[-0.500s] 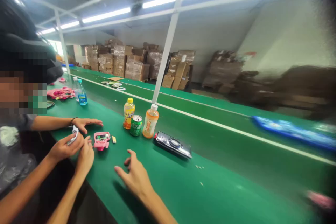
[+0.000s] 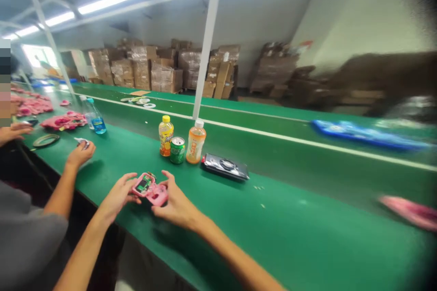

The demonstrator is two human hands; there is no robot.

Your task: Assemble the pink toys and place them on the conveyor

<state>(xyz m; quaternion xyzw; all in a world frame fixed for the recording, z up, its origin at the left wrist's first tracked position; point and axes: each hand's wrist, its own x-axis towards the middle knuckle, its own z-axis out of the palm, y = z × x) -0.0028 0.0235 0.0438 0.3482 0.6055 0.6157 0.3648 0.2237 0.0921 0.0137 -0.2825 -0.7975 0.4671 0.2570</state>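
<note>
An opened pink plastic case (image 2: 157, 195) with a green circuit board (image 2: 143, 184) inside is held between my two hands, just above the green table (image 2: 273, 227). My left hand (image 2: 118, 198) grips its left side with thumb and fingers. On the right, my right hand (image 2: 175, 200) pinches the other half of the case. Behind the hands stand a yellow-capped bottle (image 2: 166, 136), a green can (image 2: 177, 150) and an orange bottle (image 2: 195, 142). A black, shiny device (image 2: 225, 167) lies to their right.
At left, a co-worker's hand (image 2: 81, 153) holds a small whitish item. Pink pieces (image 2: 64, 120), a blue-labelled bottle (image 2: 97, 118) and a ring (image 2: 46, 140) lie or stand beyond. A white post (image 2: 206, 45) rises behind the bottles. Blue item (image 2: 368, 135) at right.
Both my hands have come to the pink case and lifted it off the table. The view has shifted left-to-right, and the co-worker's hand with the whitish item has drawn away to the left.
</note>
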